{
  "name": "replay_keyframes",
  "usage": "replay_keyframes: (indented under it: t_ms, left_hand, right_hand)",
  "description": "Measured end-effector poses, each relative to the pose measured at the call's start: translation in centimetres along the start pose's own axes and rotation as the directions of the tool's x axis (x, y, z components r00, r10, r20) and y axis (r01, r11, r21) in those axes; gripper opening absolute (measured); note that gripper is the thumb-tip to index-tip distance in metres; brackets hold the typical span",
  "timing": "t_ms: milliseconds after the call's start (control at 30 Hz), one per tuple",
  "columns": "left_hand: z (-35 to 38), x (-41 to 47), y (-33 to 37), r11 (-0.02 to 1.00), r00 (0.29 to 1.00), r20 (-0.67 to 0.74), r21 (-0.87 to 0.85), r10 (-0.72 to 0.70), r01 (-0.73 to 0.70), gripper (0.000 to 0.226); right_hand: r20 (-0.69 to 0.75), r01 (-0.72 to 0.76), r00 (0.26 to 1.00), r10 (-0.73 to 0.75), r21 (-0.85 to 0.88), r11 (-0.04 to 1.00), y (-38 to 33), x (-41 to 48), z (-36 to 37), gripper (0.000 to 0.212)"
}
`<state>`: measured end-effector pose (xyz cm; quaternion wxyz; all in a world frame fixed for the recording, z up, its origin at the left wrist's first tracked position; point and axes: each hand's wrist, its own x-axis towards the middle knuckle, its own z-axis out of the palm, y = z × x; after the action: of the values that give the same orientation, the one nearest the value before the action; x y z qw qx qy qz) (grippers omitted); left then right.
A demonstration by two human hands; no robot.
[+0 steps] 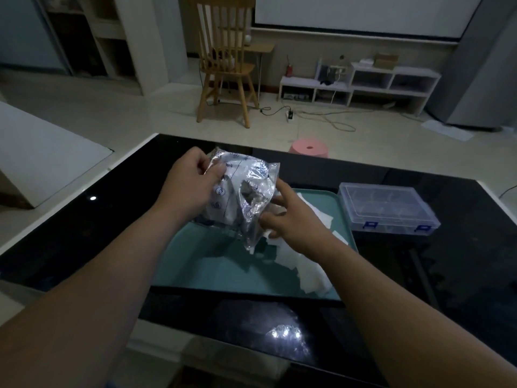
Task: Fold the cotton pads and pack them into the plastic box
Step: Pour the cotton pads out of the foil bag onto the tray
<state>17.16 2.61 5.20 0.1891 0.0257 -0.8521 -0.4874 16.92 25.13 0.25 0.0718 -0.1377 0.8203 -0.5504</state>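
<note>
Black glossy table: teal tray, plastic box beside.

You face a glossy black counter with a teal tray lying flat on its middle. Beyond the far edge you have a pink stool on the pale floor, and further back 1 wooden chair with a slatted back. To its right, a low white shelf stands against the wall, with a power strip and loose cables lying on the floor before it.
</note>
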Motion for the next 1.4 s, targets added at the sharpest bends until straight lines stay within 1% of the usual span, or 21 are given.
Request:
replay_keyframes:
  t_ms: [67, 100, 200, 267, 367, 400, 433, 500, 567, 667, 733, 800, 833, 900, 967, 1033, 1067, 1133, 1267, 1333, 1400]
  left_hand:
    - [-0.2, 0.1, -0.1, 0.999, 1.000, 0.022, -0.033, -0.013, 0.013, 0.013]
    - [-0.2, 0.1, 0.0, 0.999, 1.000, 0.016, -0.033, -0.001, 0.002, 0.009]
    - [-0.2, 0.0, 0.2, 0.999, 0.999, 0.007, -0.028, 0.040, -0.039, 0.009]
    - [0.1, -0.1, 0.4, 0.998, 0.999, 0.024, -0.056, 0.044, -0.042, 0.009]
    - [0.3, -0.1, 0.5, 0.996, 0.999, 0.022, -0.075, 0.040, -0.038, 0.014]
    - [0.4, -0.2, 0.3, 0.998, 0.999, 0.034, -0.052, 0.038, -0.036, 0.017]
    - [0.6, -0.3, 0.1, 0.999, 0.998, 0.058, -0.022, 0.033, -0.032, 0.019]
    - [1.3, -0.6, -0.3, 1.000, 0.992, 0.123, 0.009, 0.022, -0.023, 0.021]
    - [1.8, -0.9, -0.8, 0.998, 0.991, 0.134, 0.049, 0.028, -0.035, 0.023]
    - [1.2, -0.9, -1.3, 0.993, 0.998, 0.053, 0.111, 0.027, -0.032, 0.023]
    - [0.1, -0.6, -1.9, 0.988, 0.999, -0.026, 0.153, 0.025, -0.020, 0.021]
    - [-0.9, -0.2, -2.3, 0.978, 0.995, -0.100, 0.208, 0.021, 0.000, 0.021]
    - [-1.2, 0.0, -2.4, 0.971, 0.991, -0.128, 0.240, 0.026, 0.006, 0.020]
    - [-1.5, 0.1, -2.2, 0.949, 0.985, -0.165, 0.316, 0.049, 0.006, 0.017]
    - [-1.5, 0.1, -2.0, 0.918, 0.985, -0.153, 0.397, 0.083, -0.016, 0.012]
    - [-1.3, -0.1, -2.0, 0.885, 0.993, -0.087, 0.465, 0.083, -0.033, 0.009]
    - [-1.2, -0.2, -2.1, 0.873, 0.996, -0.053, 0.486, 0.073, -0.038, 0.012]
    - [-1.2, -0.3, -2.1, 0.863, 0.997, -0.022, 0.502, 0.080, -0.058, 0.018]
    - [-1.3, -0.3, -1.7, 0.864, 0.992, -0.044, 0.498, 0.117, -0.080, 0.021]
    - [-1.3, -0.2, -1.7, 0.855, 0.998, -0.015, 0.517, 0.061, -0.045, 0.022]
    - [-1.3, -0.1, -2.1, 0.851, 1.000, 0.005, 0.524, -0.005, 0.001, 0.019]
  right_hand:
    - [0.021, 0.005, 1.000, -0.006, 0.048, 0.999, -0.1, 0.3, 0.3, 0.076]
    - [0.023, -0.002, 1.000, 0.001, 0.069, 0.998, -0.1, 0.5, 0.5, 0.071]
    - [-0.001, -0.027, 1.000, 0.028, 0.083, 0.996, -0.3, 0.9, 1.1, 0.046]
    - [-0.020, -0.031, 0.999, 0.033, 0.079, 0.996, -0.4, 0.9, 1.6, 0.033]
    - [0.036, 0.021, 0.999, -0.024, 0.099, 0.995, -1.8, 0.4, 2.2, 0.026]
    - [0.054, 0.032, 0.998, -0.036, 0.078, 0.996, -2.1, 0.4, 2.5, 0.025]
    - [0.082, 0.026, 0.996, -0.026, 0.006, 1.000, -2.4, 0.4, 2.8, 0.027]
    - [0.121, -0.032, 0.991, 0.055, -0.185, 0.982, -2.4, 0.7, 3.2, 0.034]
    - [0.070, -0.101, 0.991, 0.117, -0.201, 0.974, -2.1, 0.6, 3.1, 0.038]
    - [-0.004, -0.068, 0.998, 0.068, -0.079, 0.995, -2.0, 0.4, 2.7, 0.026]
    - [-0.022, -0.067, 0.997, 0.068, 0.039, 0.997, -1.9, 0.4, 2.2, 0.020]
    - [-0.040, -0.060, 0.997, 0.063, 0.088, 0.994, -1.9, 0.3, 1.8, 0.017]
    - [-0.072, -0.045, 0.996, 0.048, 0.040, 0.998, -1.7, 0.2, 1.6, 0.017]
    - [-0.113, -0.020, 0.994, 0.004, -0.144, 0.989, -1.2, 0.3, 1.4, 0.024]
    - [-0.065, -0.010, 0.998, -0.012, -0.322, 0.947, -1.1, 0.1, 1.6, 0.045]
    - [-0.005, -0.011, 1.000, 0.010, -0.415, 0.910, -1.2, 0.0, 1.9, 0.071]
    - [0.014, -0.011, 1.000, 0.019, -0.449, 0.894, -1.3, 0.0, 1.8, 0.081]
    - [0.026, 0.013, 1.000, 0.000, -0.510, 0.860, -1.6, -0.2, 1.4, 0.091]
    - [-0.010, 0.023, 0.999, -0.035, -0.579, 0.815, -2.1, -1.0, 0.0, 0.088]
    - [-0.029, 0.011, 0.999, -0.036, -0.598, 0.801, -1.8, -1.4, -0.8, 0.079]
    - [-0.071, -0.005, 0.996, -0.046, -0.600, 0.800, -1.4, -1.5, -1.4, 0.063]
